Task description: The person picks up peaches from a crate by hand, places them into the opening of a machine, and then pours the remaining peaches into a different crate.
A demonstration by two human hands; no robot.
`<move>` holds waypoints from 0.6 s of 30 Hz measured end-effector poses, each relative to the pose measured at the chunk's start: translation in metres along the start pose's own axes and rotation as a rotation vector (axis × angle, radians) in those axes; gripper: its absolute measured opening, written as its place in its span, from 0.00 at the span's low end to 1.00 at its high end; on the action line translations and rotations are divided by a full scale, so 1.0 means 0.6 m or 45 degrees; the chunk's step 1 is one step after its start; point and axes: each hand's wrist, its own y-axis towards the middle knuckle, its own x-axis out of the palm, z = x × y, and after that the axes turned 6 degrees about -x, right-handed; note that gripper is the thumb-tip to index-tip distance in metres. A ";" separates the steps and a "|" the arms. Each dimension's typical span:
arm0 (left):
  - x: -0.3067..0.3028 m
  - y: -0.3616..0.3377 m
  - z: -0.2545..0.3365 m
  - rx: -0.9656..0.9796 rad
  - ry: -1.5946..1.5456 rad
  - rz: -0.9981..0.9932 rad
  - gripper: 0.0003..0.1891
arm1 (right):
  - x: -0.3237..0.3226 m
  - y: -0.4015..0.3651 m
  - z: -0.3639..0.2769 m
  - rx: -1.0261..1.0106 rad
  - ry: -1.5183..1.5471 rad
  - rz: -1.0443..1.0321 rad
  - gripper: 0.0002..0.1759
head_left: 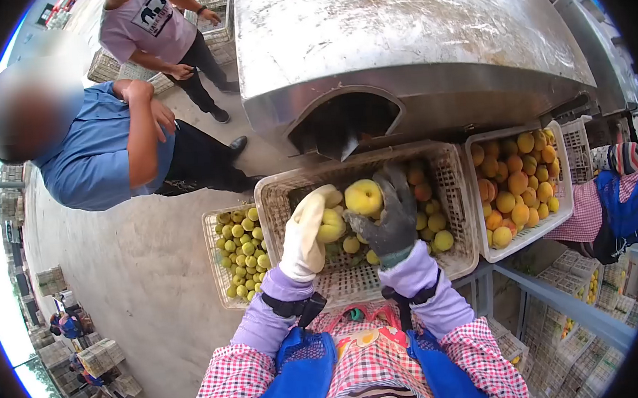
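Observation:
Wearing a white glove, my left hand (305, 233) is closed around a yellow-green peach (330, 226) above the middle plastic crate (460, 189). My right hand (388, 213), in a dark grey glove, has its fingers and thumb around a larger yellow peach (364, 196). The two peaches are side by side, close together. Below my hands, more peaches (443, 240) lie in the crate, mostly along its right side. Part of the crate's floor shows, and my hands hide some of the fruit.
A metal machine (411, 37) with a dark opening (345, 123) stands just beyond the crate. At right is a crate of orange peaches (510, 178); at left, a crate of small green fruit (243, 252). Two people (101, 148) stand at left, another person (608, 208) at right. A blue rail (563, 304) runs lower right.

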 end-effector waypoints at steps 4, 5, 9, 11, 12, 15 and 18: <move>-0.026 -0.019 0.001 -0.137 -0.172 0.122 0.27 | 0.070 0.072 0.023 -0.218 -0.268 0.151 0.43; -0.025 -0.020 0.006 -0.140 -0.217 0.124 0.27 | 0.084 0.092 0.024 -0.194 -0.284 0.138 0.42; -0.032 -0.013 0.007 -0.118 -0.433 0.058 0.27 | 0.154 0.145 0.065 -0.161 -0.357 -0.052 0.36; -0.031 -0.002 0.009 -0.084 -0.515 0.025 0.26 | 0.138 0.168 0.051 -0.210 -0.339 -0.262 0.35; -0.036 0.003 0.009 -0.076 -0.572 -0.022 0.26 | 0.138 0.175 0.048 -0.221 -0.332 -0.312 0.36; -0.035 0.008 0.019 -0.120 -0.647 0.004 0.27 | 0.103 0.154 0.025 -0.262 -0.079 -0.239 0.41; -0.026 0.014 0.035 -0.178 -0.606 -0.092 0.30 | 0.049 0.090 -0.015 -0.381 0.110 -0.246 0.46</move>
